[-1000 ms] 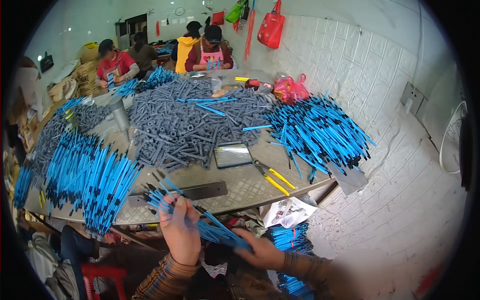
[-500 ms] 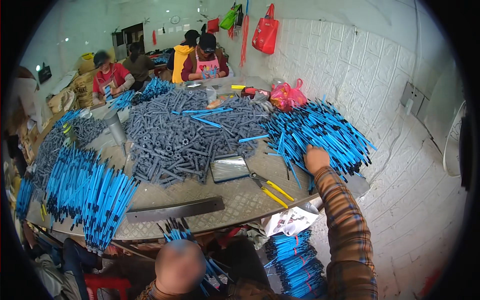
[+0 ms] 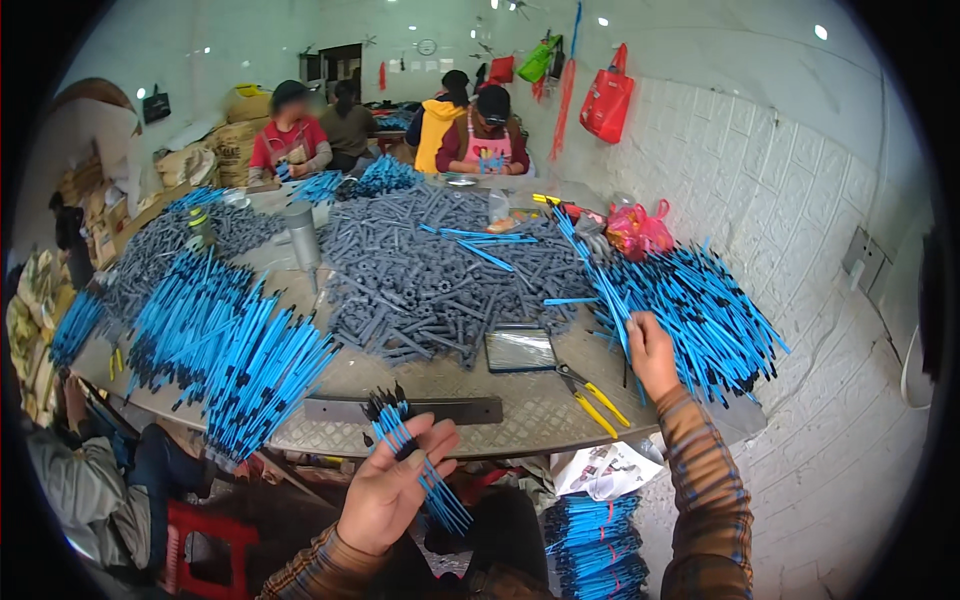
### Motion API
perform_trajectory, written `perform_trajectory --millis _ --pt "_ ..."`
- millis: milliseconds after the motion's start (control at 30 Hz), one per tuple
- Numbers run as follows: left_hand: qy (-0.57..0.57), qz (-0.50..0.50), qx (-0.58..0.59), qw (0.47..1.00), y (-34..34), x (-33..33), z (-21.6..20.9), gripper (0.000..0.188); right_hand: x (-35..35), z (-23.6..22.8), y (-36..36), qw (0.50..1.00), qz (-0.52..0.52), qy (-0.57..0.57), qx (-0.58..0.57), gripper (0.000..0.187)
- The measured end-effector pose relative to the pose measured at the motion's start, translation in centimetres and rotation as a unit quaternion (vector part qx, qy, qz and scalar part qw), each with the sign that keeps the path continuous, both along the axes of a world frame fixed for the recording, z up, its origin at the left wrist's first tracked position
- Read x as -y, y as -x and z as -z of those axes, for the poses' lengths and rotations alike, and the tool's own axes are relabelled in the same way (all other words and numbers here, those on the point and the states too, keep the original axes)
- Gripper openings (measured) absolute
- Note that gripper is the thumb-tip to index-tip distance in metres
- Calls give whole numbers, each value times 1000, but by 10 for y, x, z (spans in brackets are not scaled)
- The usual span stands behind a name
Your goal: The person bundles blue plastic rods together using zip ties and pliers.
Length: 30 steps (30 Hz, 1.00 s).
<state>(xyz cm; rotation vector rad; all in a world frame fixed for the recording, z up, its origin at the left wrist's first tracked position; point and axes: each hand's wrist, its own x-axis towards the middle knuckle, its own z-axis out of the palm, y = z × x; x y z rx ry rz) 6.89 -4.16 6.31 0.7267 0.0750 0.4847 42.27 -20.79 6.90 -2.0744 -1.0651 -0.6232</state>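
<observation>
In the head view, our left hand [image 3: 385, 498] is curled around a small bundle [image 3: 446, 508] of thin blue rods, the thumb lying across them; it is below the worktop's near edge, just beside a dark metal bar [image 3: 470, 410] on the worktop [image 3: 530, 433]. Our right hand [image 3: 655, 360] pinches a few long blue sticks [image 3: 600, 281] at their near end, at the nine o'clock edge of the big blue pile [image 3: 725, 325]. To do this gathering well, we would judge it best to pinch lightly, draw the sticks clear along their length rather than sideways, and hold the bundle firmly enough that its ends stay level. The bundle's long axis runs from eleven to five o'clock, dark ends toward eleven. The right hand's sticks slant likewise, their far ends also pointing to eleven; their exact tilt we cannot tell.
</observation>
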Motion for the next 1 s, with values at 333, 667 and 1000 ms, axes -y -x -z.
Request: perform_trajectory --millis 333,667,1000 --pt "-105 -128 37 985 11 -15 1 34 40 3 144 797 -337 90 -493 15" --pt "135 -20 120 983 24 1 1 12 38 44 142 922 -286 85 -246 25" --pt "-22 84 58 994 25 16 14 20 135 68 -22 889 346 290 71 13"
